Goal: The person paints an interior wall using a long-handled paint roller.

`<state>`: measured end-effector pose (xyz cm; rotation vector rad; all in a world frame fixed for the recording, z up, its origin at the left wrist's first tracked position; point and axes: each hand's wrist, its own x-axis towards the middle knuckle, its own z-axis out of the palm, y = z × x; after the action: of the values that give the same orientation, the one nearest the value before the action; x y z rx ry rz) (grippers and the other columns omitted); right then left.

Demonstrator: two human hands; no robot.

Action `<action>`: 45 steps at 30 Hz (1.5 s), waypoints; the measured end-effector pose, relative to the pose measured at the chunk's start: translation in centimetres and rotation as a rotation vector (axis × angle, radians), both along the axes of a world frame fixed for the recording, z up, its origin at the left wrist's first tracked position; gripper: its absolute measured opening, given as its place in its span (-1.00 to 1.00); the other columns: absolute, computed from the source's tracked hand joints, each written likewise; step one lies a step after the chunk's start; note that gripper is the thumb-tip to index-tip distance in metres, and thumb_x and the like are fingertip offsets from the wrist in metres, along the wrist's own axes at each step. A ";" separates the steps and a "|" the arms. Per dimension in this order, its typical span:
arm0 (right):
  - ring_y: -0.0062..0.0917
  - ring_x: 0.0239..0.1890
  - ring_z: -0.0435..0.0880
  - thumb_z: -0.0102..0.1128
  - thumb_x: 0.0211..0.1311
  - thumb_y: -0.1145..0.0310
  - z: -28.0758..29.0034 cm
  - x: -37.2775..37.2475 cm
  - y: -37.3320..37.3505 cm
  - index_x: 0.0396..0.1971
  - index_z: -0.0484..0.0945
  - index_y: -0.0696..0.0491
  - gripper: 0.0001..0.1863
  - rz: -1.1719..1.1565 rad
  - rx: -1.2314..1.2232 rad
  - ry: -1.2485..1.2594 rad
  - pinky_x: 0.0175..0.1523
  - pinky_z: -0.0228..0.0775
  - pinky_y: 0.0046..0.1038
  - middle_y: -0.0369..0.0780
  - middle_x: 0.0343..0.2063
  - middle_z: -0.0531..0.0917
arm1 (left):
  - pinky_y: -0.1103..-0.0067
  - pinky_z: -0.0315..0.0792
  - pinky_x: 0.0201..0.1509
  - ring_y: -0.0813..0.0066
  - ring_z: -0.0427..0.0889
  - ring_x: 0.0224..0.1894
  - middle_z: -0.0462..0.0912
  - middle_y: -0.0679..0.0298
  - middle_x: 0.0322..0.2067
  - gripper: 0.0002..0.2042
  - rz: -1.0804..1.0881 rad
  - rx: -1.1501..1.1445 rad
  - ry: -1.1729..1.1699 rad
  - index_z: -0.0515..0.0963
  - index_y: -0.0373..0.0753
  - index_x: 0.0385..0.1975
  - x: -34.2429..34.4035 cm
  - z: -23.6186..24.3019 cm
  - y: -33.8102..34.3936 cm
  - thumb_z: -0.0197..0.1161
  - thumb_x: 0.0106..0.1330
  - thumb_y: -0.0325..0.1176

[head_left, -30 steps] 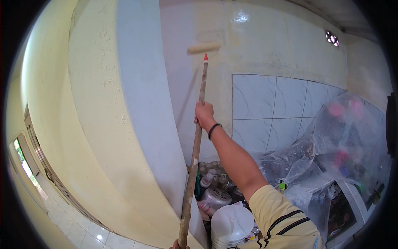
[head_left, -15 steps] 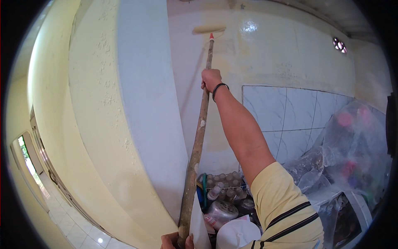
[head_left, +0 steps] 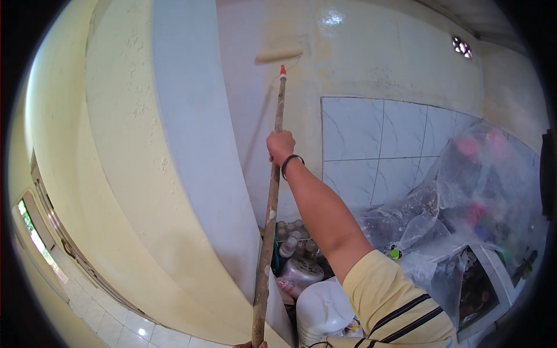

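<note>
A paint roller with a cream sleeve is against the pale wall, on a long wooden pole with a red-and-white fitting at its top. My right hand, with a black band at the wrist, is wrapped round the upper middle of the pole. My left hand grips the pole low down, mostly cut off by the lower edge of the picture.
Left stands a yellow-and-white wall. Below white wall tiles are bottles, a metal pot, white plastic stools or lids, and clutter under clear plastic sheeting at right. A doorway shows far left.
The roller rose higher up the wall by half a second ago and has since come back down, my right hand moving with it. Both hands stay on the pole.
</note>
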<state>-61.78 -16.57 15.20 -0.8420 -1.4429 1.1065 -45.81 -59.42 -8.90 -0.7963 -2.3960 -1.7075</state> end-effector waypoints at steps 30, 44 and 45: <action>-0.62 -0.84 0.21 -0.15 0.39 0.32 -9.4 5.7 -11.1 0.38 -0.15 -0.38 -0.35 0.479 -0.249 0.381 -0.77 0.15 -0.49 -0.34 -0.77 0.24 | 0.68 0.24 -0.64 0.69 0.25 -0.69 0.39 0.30 -0.77 -0.80 0.138 -0.040 0.136 0.50 -0.37 -0.49 1.6 0.1 -3.7 0.35 0.17 -0.38; -0.49 -0.81 0.31 -0.14 0.26 0.43 6.8 2.7 -6.8 0.36 -0.03 -0.21 -0.33 0.293 -0.007 0.275 -0.73 0.29 -0.36 -0.21 -0.65 0.40 | 0.61 0.28 -0.62 0.59 0.36 -0.70 0.52 0.22 -0.66 -0.82 -0.077 0.122 0.301 0.54 -0.37 -0.24 -1.8 10.0 1.4 0.25 0.23 -0.42; -0.48 -0.80 0.34 -0.14 0.23 0.46 8.0 2.4 -6.9 0.36 -0.01 -0.19 -0.33 0.282 0.006 0.265 -0.72 0.30 -0.35 -0.19 -0.63 0.42 | 0.62 0.27 -0.62 0.60 0.35 -0.70 0.53 0.21 -0.63 -0.80 -0.069 0.127 0.351 0.53 -0.38 -0.19 -2.0 10.6 1.5 0.24 0.23 -0.44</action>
<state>-59.33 -23.42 23.15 -0.4731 -1.3651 1.3681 -47.77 -57.96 1.68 -1.0675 -2.0303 -1.5688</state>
